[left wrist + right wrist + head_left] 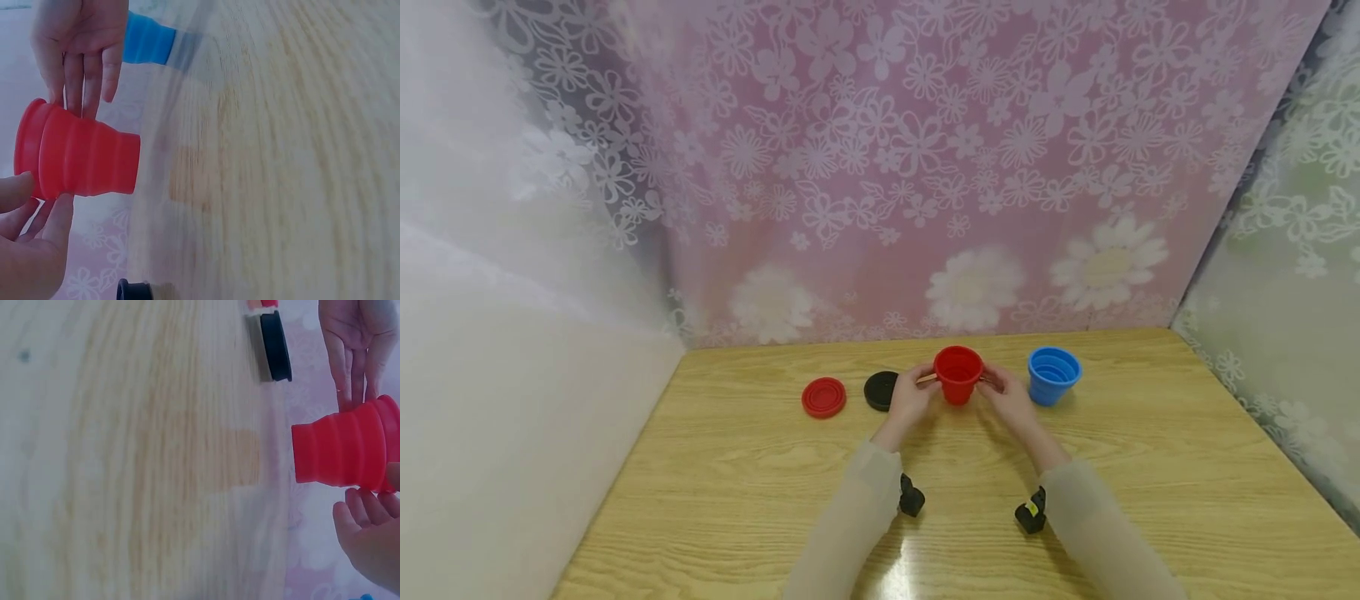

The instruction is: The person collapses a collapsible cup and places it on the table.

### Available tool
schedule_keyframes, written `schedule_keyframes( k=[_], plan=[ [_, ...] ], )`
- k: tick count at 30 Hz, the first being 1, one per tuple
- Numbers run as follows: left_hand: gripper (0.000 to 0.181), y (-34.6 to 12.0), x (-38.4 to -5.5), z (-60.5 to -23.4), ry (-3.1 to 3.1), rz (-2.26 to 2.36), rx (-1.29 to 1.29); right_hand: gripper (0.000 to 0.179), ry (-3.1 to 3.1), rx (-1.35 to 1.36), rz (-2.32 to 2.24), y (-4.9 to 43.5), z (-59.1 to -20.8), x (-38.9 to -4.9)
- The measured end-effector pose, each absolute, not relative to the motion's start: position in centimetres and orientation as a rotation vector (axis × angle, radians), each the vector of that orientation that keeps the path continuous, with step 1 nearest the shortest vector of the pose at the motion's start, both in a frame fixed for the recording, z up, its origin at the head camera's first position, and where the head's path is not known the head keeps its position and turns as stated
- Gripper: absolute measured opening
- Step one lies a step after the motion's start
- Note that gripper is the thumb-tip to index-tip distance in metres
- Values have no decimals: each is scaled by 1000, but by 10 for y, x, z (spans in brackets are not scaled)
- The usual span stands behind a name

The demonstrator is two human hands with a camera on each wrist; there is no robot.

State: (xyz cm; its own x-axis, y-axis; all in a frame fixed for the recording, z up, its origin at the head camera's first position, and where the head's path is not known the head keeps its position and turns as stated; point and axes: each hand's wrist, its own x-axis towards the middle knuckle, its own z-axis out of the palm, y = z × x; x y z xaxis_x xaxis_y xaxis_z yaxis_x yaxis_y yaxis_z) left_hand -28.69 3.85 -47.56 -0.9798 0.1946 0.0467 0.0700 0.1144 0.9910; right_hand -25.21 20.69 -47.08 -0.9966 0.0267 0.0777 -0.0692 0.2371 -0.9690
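An expanded red collapsible cup (pixel 958 377), ribbed and upright, is between my two hands at the back of the table. My left hand (pixel 912 398) grips its left side, the thumb at the rim and the fingers under it, as the left wrist view shows. From the other side my right hand (pixel 1011 402) holds it the same way, with its thumb (pixel 394 475) by the rim. The cup's narrow base points down, close over the wood. An expanded blue collapsible cup (pixel 1053 377) stands just right of my right hand.
Left of my left hand lies a flat black disc (pixel 880 390), partly hidden by that hand. Farther left is a flat red ringed disc (pixel 823 397). A flowered pink curtain (pixel 865 208) hangs behind the wooden table (pixel 737 500), with pale sheets at both sides.
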Motion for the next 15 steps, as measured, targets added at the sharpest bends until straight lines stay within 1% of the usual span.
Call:
schedule_keyframes(
  k=[4, 9, 15],
  plan=[
    [31, 27, -275, -468, 2249, 2049, 314, 43, -2412, 70, 1845, 201, -468, -245],
    [29, 10, -254, -449, 2228, 2113, 470, 39, -2375, 145, 1817, 192, -466, -234],
    [33, -8, -237, -435, 2211, 2126, 567, 39, -2287, 191, 1911, 181, -458, -220]
  ],
)
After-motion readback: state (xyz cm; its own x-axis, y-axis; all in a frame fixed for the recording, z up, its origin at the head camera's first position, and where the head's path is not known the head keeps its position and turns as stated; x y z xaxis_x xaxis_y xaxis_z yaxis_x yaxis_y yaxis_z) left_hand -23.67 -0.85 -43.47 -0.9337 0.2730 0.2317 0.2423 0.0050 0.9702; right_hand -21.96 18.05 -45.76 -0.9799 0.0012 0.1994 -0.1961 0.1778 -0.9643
